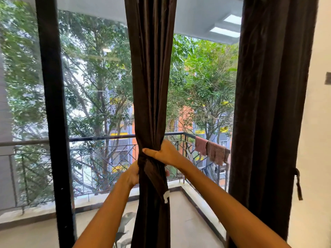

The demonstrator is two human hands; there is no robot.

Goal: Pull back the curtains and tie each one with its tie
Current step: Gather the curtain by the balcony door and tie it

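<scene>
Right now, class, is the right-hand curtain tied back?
No: the right-hand curtain hangs straight, and its tie dangles loose beside it.

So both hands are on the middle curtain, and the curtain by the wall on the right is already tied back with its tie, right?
Not quite. Both hands, left hand and right hand, do grip the middle curtain. But the curtain by the wall hangs straight and untied; its tie dangles loose beside it, as the head view shows.
</scene>
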